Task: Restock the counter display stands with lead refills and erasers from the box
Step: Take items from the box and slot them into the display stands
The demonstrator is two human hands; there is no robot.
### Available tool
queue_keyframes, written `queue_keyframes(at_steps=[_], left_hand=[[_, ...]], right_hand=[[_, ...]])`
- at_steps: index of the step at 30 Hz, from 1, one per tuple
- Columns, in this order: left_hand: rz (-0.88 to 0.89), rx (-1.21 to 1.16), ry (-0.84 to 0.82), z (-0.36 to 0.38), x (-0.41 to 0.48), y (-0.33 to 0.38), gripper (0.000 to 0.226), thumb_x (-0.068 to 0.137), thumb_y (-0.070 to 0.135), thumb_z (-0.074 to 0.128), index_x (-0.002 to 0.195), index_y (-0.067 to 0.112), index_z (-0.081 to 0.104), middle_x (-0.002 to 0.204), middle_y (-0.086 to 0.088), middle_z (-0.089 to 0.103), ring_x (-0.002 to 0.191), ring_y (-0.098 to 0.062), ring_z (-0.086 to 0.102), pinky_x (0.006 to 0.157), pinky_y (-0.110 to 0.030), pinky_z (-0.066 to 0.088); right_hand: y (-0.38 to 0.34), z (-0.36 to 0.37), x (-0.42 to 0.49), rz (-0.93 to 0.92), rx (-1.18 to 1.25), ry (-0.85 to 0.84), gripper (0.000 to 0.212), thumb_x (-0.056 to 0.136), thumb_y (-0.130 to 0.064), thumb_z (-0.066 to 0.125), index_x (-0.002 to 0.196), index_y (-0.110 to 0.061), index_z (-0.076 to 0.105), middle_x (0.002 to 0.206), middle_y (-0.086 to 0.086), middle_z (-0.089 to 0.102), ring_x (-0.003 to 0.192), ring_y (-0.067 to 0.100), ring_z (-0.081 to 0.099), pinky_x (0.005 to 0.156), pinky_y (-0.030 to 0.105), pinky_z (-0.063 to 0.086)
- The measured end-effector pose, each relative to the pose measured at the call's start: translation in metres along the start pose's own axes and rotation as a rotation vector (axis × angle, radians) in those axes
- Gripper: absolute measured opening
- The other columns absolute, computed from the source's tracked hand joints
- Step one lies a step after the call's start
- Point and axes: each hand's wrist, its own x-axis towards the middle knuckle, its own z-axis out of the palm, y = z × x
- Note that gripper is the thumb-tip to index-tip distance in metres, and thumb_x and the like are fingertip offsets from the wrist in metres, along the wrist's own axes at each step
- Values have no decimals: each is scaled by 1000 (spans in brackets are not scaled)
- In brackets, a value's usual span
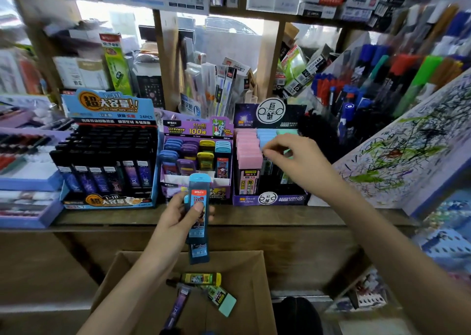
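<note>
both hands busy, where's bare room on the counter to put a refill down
Bare wood runs along the counter's front edge, between the stands and the lip, widest right of the left hand. The box floor is bare right of its loose refills. Stands, left trays and back shelves are packed.

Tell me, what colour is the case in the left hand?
The lead refill case is blue with an orange-red label; head view shows it.

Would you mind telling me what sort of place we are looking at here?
Most likely a stationery shop counter: cardboard display stands of lead refills, racks of pens and a scribbled pen-testing pad.
</note>
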Motion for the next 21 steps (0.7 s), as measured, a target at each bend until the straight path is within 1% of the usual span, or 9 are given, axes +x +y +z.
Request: queue_keyframes(at_steps=[2, 3, 5, 7, 9, 12, 15, 17, 21], left_hand=[[23, 12, 2, 0, 0, 3, 36, 79, 34, 56, 114, 25, 54, 92, 5, 73, 86, -12, 69, 71, -23, 52], [35, 16, -1, 0, -1, 5, 35, 79, 34, 56, 113, 25, 55, 91, 5, 72, 85, -12, 69, 70, -22, 52], [50, 24, -9, -1, -4, 9, 36, 79, 33, 56, 113, 23, 56, 92, 8, 72, 86, -10, 68, 69, -17, 52], [52, 48, -1, -5, -8, 12, 37, 79, 33, 57, 115, 23, 56, 98, 11, 70, 93, -6, 65, 72, -15, 51], [55, 93, 17, -12, -13, 15, 37, 79, 34, 56, 115, 25, 55, 103, 8, 68, 97, -5, 63, 75, -17, 50], [38, 133, 68, -31, -21, 17, 34, 80, 38, 55, 111, 26, 56, 103, 3, 67, 95, -9, 64, 72, -18, 50], [7, 132, 129, -49, -25, 19, 24, 88, 37, 49, 107, 25, 56, 98, 1, 69, 89, -12, 67, 72, -25, 52], [18, 119, 176, -59, -25, 21, 11, 96, 23, 44, 102, 21, 54, 87, 4, 71, 83, -13, 66, 74, -26, 53], [22, 86, 189, -72, -26, 26, 10, 98, 13, 41, 102, 13, 50, 75, 7, 73, 72, -6, 67, 65, -16, 53]], right_hand=[[-29, 18, -9, 30, 200, -142, 10, 90, -29, 59, 93, -26, 67, 86, -16, 65, 78, -6, 57, 70, 9, 43], [-40, 29, -12, 50, 263, -204, 12, 90, -33, 58, 97, -27, 66, 89, -16, 65, 79, -5, 58, 71, 10, 46], [-56, 53, -15, 94, 327, -284, 23, 90, -37, 57, 108, -25, 62, 96, -11, 63, 86, 2, 60, 77, 21, 51], [-68, 74, -16, 139, 393, -315, 22, 90, -34, 59, 109, -22, 61, 94, -8, 63, 84, 6, 60, 74, 25, 51], [-75, 89, -15, 149, 465, -326, 14, 89, -25, 62, 103, -20, 62, 91, -5, 64, 81, 6, 59, 70, 24, 48], [-82, 100, -10, 141, 515, -352, 5, 88, -22, 63, 93, -21, 62, 88, -5, 67, 78, 4, 61, 64, 19, 50], [-84, 97, 1, 154, 573, -303, 9, 87, -18, 65, 83, -25, 62, 85, -4, 68, 69, 0, 62, 55, 14, 49], [-81, 87, 14, 185, 627, -225, 12, 87, -13, 65, 82, -24, 61, 82, -3, 68, 64, 1, 63, 53, 15, 48], [-70, 67, 44, 135, 409, -70, 10, 85, -15, 67, 82, -22, 61, 88, 1, 66, 85, 19, 64, 77, 36, 51]])
